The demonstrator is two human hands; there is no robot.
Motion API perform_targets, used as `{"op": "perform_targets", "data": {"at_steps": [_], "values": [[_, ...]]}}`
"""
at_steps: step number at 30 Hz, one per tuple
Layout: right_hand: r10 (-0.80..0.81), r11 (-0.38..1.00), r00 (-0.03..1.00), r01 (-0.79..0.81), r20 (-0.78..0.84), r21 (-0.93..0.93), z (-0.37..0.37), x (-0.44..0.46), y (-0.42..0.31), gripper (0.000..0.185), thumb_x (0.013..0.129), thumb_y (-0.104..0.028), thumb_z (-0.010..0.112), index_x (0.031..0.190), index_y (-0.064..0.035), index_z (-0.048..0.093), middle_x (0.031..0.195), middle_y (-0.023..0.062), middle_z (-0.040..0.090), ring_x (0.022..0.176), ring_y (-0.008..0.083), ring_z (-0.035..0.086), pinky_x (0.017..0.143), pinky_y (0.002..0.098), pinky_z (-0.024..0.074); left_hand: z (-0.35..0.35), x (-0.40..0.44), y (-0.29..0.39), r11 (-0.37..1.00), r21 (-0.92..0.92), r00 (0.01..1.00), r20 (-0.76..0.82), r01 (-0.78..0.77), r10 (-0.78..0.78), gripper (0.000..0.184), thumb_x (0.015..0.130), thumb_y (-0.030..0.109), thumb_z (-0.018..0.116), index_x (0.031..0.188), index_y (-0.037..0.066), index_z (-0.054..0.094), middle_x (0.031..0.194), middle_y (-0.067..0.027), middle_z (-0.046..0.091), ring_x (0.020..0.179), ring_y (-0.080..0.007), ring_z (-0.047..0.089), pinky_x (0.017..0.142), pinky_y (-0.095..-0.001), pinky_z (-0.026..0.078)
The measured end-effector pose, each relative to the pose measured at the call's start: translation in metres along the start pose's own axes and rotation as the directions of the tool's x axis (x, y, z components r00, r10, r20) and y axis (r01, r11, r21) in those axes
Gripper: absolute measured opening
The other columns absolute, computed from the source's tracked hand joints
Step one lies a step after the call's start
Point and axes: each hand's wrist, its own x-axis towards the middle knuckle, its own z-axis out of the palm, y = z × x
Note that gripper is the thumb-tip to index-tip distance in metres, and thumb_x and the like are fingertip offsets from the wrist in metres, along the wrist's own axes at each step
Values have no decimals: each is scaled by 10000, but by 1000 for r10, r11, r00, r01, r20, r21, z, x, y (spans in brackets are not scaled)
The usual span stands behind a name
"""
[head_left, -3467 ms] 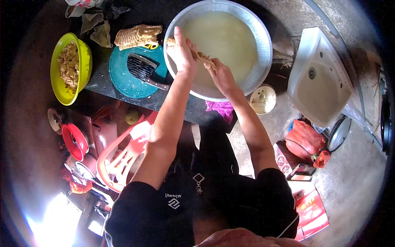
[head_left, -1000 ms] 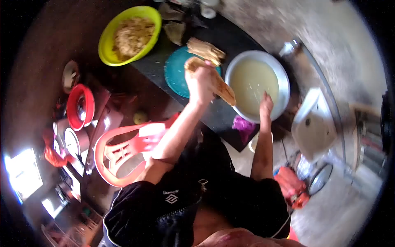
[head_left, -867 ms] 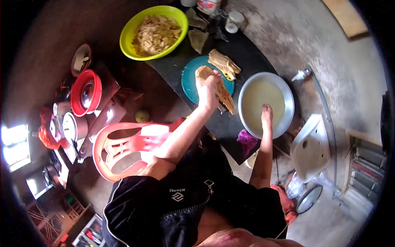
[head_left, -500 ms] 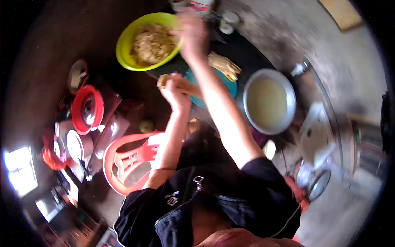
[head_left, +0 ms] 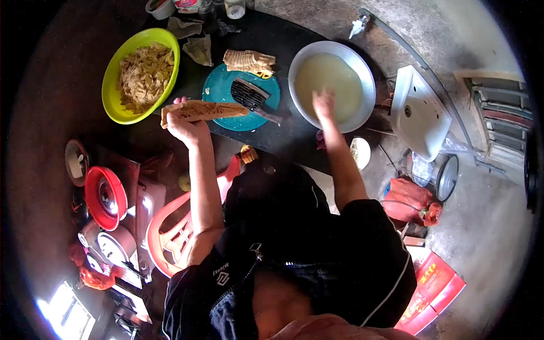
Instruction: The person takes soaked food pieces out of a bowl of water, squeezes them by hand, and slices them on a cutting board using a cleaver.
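Observation:
My left hand (head_left: 190, 127) is closed around a long, tapered tan piece (head_left: 207, 110) that looks like a bamboo shoot, held level over the table's near edge. My right hand (head_left: 324, 105) reaches into the grey metal basin (head_left: 369, 93) of cloudy water (head_left: 334, 71); its fingers are blurred at the water. Between the hands lies a round teal board (head_left: 212, 90), bearing a dark, wide-bladed tool (head_left: 249, 93) with a handle. A ribbed tan piece (head_left: 249, 60), similar to the held one, rests at its far edge. Tan sliced pieces (head_left: 144, 73) fill a yellow-green bowl (head_left: 107, 102) on the left.
Jars and tubs, among them a white-lidded jar (head_left: 234, 9), stand along the table's far edge. A pink plastic chair (head_left: 161, 238) is at my left. Further left is a red basin (head_left: 122, 198). A white sink (head_left: 416, 107) and a tap (head_left: 358, 27) are on the right.
My right hand has moved from the yellow-green bowl across to the metal basin. My left hand still holds the tan piece, now lying more sideways. The camera view has shifted.

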Motion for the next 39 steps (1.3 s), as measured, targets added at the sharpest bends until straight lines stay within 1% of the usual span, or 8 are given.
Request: {"op": "perform_targets", "data": {"at_steps": [5,12,13,18,20,22,33,39], "values": [[157,970,871,-49,465,-236,51,-23,152,462,901,-336,490,1289,-85,507,1329,166,494,1214,370,447,1028,496,347,28,-14,-18,1000,-20,998,62,16,-15,356,897,248,471,1161,10,469,1075,-118,524,1044,-271,533,925,-427,461],[193,976,641,-51,743,-210,32,14,80,570,932,-489,347,1365,-136,460,1442,156,391,1326,360,351,1061,577,234,45,-54,-16,999,35,995,93,-37,34,176,752,42,461,921,26,508,908,-114,577,871,-240,579,833,-368,485],[329,939,729,-320,601,-126,2,15,51,540,935,-405,370,1371,-96,447,1432,154,404,1313,339,373,1057,571,238,45,-59,-17,998,22,995,87,-55,53,183,736,30,458,913,22,504,891,-114,578,861,-237,578,824,-363,488],[23,955,701,195,713,-223,74,2,45,410,918,-254,405,1180,0,593,1206,153,597,1153,299,536,983,496,349,38,-79,-29,999,-21,998,45,-31,32,263,728,25,466,991,27,479,927,-114,573,877,-232,568,811,-368,492],[233,919,844,-354,484,174,110,-8,41,325,904,-223,438,1075,-40,645,1135,147,628,1063,279,590,894,403,436,39,-84,-27,1000,-4,999,-27,-20,19,265,739,35,467,1004,35,483,932,-109,577,893,-234,568,796,-377,494],[-248,968,949,234,194,91,61,-8,29,264,879,-191,468,990,-48,660,1032,169,660,965,331,636,810,446,516,34,-83,-27,1000,-7,998,-56,-5,4,266,745,38,467,1010,38,483,942,-107,580,894,-232,569,788,-378,494],[-143,920,707,-163,693,357,12,44,54,269,828,-242,635,1053,-98,670,929,117,681,830,235,660,754,392,530,20,-48,-27,999,-39,999,35,2,0,200,756,48,497,954,39,475,930,-107,588,851,-215,581,764,-353,503],[-82,106,570,-811,818,576,-104,93,60,419,887,-352,620,1254,-154,575,1177,86,634,1077,237,607,897,392,465,15,-31,-31,998,-30,998,-35,52,-53,160,783,81,510,935,32,492,931,-100,582,889,-228,579,807,-371,492]]}}
